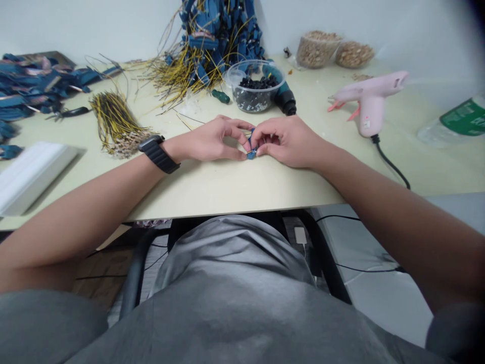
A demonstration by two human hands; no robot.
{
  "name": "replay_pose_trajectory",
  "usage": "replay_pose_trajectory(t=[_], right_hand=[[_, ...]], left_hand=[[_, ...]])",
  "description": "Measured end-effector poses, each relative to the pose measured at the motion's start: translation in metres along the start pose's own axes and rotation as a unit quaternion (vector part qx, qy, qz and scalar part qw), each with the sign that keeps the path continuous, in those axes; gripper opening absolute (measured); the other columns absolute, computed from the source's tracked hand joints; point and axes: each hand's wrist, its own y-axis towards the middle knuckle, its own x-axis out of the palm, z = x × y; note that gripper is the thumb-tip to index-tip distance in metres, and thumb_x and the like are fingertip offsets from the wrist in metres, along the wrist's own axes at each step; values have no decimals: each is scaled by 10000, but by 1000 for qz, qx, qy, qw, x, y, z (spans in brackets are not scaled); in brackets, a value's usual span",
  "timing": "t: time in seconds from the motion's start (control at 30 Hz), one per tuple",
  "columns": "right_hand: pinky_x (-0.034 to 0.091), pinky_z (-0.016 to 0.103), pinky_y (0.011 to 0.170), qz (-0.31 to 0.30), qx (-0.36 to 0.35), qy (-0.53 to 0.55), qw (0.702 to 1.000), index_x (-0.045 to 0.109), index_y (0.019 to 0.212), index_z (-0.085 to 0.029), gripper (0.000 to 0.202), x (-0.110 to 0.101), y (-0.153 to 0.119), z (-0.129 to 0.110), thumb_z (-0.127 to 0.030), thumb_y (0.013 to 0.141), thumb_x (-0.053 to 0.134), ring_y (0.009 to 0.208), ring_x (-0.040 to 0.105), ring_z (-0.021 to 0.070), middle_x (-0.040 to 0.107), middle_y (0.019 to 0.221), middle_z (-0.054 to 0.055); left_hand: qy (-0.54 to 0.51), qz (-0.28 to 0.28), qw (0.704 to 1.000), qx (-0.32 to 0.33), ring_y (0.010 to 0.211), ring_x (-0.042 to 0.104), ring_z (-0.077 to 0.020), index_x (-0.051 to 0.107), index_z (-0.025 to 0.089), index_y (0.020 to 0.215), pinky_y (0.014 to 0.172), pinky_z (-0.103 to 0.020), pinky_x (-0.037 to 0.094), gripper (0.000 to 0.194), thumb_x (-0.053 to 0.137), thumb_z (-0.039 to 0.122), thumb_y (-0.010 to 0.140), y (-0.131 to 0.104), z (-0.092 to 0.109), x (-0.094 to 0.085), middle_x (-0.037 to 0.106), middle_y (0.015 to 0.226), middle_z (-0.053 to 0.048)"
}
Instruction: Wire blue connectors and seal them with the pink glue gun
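Blue narrow piece (250, 156), material unclear: at the cream flat tabletop (227, 192), between the hands; long axis seemingly twelve to six, though fingers cover much of it.
Bare left hand (216, 140): at its nine o'clock, thumb and fingertips pinched on it.
Bare right hand (291, 140): at its three o'clock, pinching likewise, equally near.

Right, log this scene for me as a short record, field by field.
Left hand: thumb and fingers on a blue part
Right hand: fingertips on the same part, close to the other hand
Part: mostly hidden by fingers
Wrist: dark watch, left arm
Beyond hands: clear tub with small black pieces
Left side: wire bundle, white block
Right side: pink glue gun, bottle
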Motion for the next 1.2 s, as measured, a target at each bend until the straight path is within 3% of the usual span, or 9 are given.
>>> replay_pose_trajectory(t=[0.1,0.3,0.6,0.77,1.2], right_hand=[[529,400,828,-2,-6,11,1000,863,988,-225,58,1,0,0,-281,974,873,856,690,218,823,943,46],[529,395,819,-3,-4,5,1000,850,992,-229,100,1,1,1,-311,976,905,852,674,216,815,949,40],[528,410,790,-10,9,-9,1000,841,973,-261,140,0,1,-1,-379,992,913,825,656,225,798,915,28],[545,421,801,-10,16,-17,1000,840,968,-265,181,-1,1,-3,-421,1001,926,832,664,236,803,922,33],[515,395,777,-10,17,-13,1000,842,951,-263,206,-1,1,-1,-437,982,949,834,658,225,802,913,24]], left_hand=[[-1,7,1000,-8,1650,675,-470,958,256,1151,1528,-683,299,409,967,583,906,-1,3,1,814,1658,-119],[-22,7,1000,8,1532,764,-400,940,263,1110,1475,-614,416,354,951,561,919,1,5,3,900,1481,-92],[-7,-16,1000,4,1741,580,-459,924,267,981,1527,-696,235,371,950,634,933,0,-5,1,899,1434,-99],[-9,-13,1000,4,1745,570,-455,919,267,981,1526,-684,241,460,924,726,955,0,-7,2,878,1511,-99],[-7,-8,1000,-11,1659,640,-419,938,254,1002,1544,-644,259,458,899,709,972,0,0,4,855,1564,-108]])
